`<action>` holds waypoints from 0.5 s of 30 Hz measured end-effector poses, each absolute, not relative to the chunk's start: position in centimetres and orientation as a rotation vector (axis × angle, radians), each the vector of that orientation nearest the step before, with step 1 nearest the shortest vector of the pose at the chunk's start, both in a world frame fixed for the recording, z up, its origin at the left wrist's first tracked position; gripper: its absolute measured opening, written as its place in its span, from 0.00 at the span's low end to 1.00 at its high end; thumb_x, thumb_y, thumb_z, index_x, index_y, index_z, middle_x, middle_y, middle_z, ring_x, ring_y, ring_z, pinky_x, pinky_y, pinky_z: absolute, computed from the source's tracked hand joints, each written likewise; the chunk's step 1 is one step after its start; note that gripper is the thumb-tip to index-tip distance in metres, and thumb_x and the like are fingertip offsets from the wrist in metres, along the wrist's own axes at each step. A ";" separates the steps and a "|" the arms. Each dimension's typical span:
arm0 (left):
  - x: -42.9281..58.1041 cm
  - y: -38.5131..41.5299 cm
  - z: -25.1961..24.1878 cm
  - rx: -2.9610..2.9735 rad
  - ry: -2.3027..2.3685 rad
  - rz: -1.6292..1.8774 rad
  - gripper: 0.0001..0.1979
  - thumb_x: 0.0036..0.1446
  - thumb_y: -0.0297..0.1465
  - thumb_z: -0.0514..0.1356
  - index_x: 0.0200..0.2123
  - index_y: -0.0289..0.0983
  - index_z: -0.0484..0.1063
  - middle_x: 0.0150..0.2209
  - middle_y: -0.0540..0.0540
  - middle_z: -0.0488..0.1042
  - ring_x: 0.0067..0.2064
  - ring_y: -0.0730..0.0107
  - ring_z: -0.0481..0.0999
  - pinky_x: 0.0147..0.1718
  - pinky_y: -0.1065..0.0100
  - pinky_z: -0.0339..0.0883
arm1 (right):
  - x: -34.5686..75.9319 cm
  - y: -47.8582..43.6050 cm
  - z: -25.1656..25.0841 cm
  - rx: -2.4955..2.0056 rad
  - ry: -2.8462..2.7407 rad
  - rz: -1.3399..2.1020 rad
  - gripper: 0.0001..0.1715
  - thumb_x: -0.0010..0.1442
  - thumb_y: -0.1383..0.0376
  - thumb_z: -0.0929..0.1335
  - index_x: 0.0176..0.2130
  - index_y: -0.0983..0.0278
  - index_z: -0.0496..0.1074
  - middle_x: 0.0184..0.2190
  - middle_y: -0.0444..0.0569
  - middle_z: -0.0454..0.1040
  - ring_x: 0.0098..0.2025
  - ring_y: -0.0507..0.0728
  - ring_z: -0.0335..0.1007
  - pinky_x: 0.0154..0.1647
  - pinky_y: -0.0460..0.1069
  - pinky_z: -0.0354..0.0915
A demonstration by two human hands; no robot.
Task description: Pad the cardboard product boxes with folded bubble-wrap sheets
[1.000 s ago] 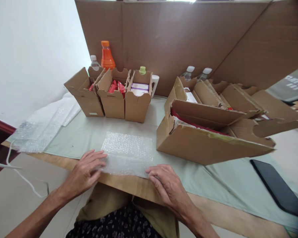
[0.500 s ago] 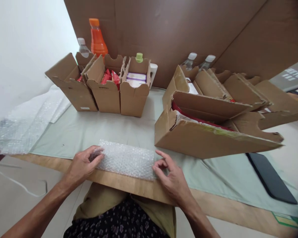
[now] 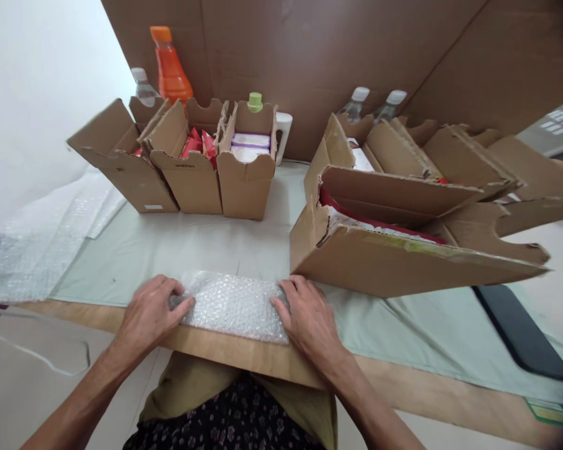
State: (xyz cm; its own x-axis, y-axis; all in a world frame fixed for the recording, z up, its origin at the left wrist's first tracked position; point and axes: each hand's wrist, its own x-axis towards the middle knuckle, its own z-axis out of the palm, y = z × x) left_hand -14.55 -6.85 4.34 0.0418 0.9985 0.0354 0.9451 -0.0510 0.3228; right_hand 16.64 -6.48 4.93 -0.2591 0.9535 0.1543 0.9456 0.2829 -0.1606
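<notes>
A flat, oblong piece of bubble wrap [image 3: 232,306] lies along the table's front edge, directly before me. My left hand [image 3: 154,306] grips its left end, thumb on top and fingers curled round the far side. At the opposite end my right hand [image 3: 307,312] holds the wrap the same way, thumb toward the middle and fingers bent over the edge. Whether anything is inside the wrap I cannot tell. Just beyond my right hand stands a low cardboard box [image 3: 380,269] with a red and white packet [image 3: 385,225] in it.
Three cardboard bins [image 3: 192,187] stand at the back left, before an orange bottle [image 3: 171,69]. More bubble wrap [image 3: 32,244] is heaped at the far left. A dark phone-like slab [image 3: 520,331] lies at the right. Brown cardboard [image 3: 300,69] walls the back.
My right hand has closed from a loose, partly spread pose onto the right end of the bubble wrap. My left hand stays at the left end. The view has shifted slightly.
</notes>
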 end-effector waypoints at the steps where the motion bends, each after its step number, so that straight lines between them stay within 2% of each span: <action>1: -14.2 -6.9 4.4 2.113 1.965 0.380 0.13 0.58 0.43 0.54 0.29 0.41 0.70 0.33 0.43 0.75 0.39 0.52 0.77 0.40 0.55 0.70 | 16.5 -6.4 4.9 -1.737 -2.312 0.100 0.03 0.64 0.66 0.71 0.38 0.64 0.74 0.41 0.54 0.78 0.42 0.65 0.75 0.42 0.55 0.70; 3: -13.9 -6.9 4.5 2.140 1.906 0.435 0.12 0.58 0.40 0.53 0.27 0.41 0.68 0.32 0.44 0.75 0.37 0.56 0.77 0.38 0.58 0.70 | 16.6 -6.9 4.8 -1.664 -2.209 0.252 0.06 0.64 0.68 0.70 0.33 0.62 0.71 0.36 0.51 0.77 0.39 0.62 0.75 0.40 0.53 0.69; 5: -13.9 -6.9 5.0 2.172 1.861 0.511 0.10 0.59 0.38 0.53 0.28 0.41 0.68 0.33 0.46 0.77 0.34 0.61 0.77 0.35 0.62 0.69 | 17.1 -8.1 5.0 -1.600 -2.036 0.461 0.05 0.65 0.68 0.68 0.34 0.62 0.70 0.32 0.47 0.76 0.33 0.57 0.74 0.36 0.50 0.68; 6: -13.9 -6.6 5.3 2.191 1.841 0.540 0.10 0.60 0.38 0.54 0.29 0.41 0.69 0.33 0.47 0.78 0.33 0.63 0.77 0.33 0.64 0.68 | 17.3 -9.0 5.0 -1.571 -1.939 0.569 0.02 0.65 0.67 0.67 0.38 0.62 0.71 0.30 0.45 0.76 0.30 0.55 0.73 0.33 0.49 0.67; 8: -13.5 -5.5 6.3 2.263 1.794 0.584 0.08 0.62 0.37 0.55 0.34 0.41 0.71 0.32 0.50 0.79 0.31 0.64 0.78 0.31 0.66 0.67 | 17.4 -11.0 5.1 -1.505 -1.777 0.759 0.14 0.67 0.64 0.66 0.52 0.62 0.71 0.31 0.43 0.76 0.26 0.52 0.71 0.29 0.47 0.67; 11: -11.3 -2.0 8.0 2.507 1.663 0.668 0.07 0.65 0.34 0.57 0.43 0.40 0.74 0.38 0.46 0.82 0.38 0.60 0.81 0.38 0.64 0.70 | 16.6 -13.7 5.0 -1.459 -1.679 0.909 0.30 0.69 0.63 0.64 0.68 0.62 0.60 0.32 0.43 0.74 0.25 0.51 0.70 0.27 0.45 0.68; 13: -9.1 0.8 8.8 2.666 1.499 0.616 0.12 0.64 0.30 0.59 0.51 0.38 0.74 0.45 0.42 0.82 0.45 0.56 0.80 0.45 0.59 0.71 | 15.9 -14.7 4.8 -1.491 -1.698 0.916 0.32 0.68 0.63 0.65 0.69 0.61 0.60 0.30 0.42 0.72 0.25 0.52 0.69 0.28 0.45 0.68; 15: -7.4 2.6 9.1 2.698 1.457 0.594 0.20 0.62 0.28 0.62 0.57 0.36 0.71 0.50 0.38 0.80 0.51 0.51 0.78 0.50 0.53 0.70 | 15.5 -15.0 4.6 -1.492 -1.753 0.892 0.29 0.66 0.63 0.67 0.65 0.62 0.67 0.31 0.43 0.73 0.26 0.52 0.69 0.30 0.47 0.71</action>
State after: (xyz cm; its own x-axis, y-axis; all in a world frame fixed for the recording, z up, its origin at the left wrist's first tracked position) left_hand -7.36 2.55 9.08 0.4926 0.8093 0.3201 0.8024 -0.5647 0.1930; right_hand 15.54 -15.03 4.62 -0.1313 0.9899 0.0532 0.5395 0.1164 -0.8339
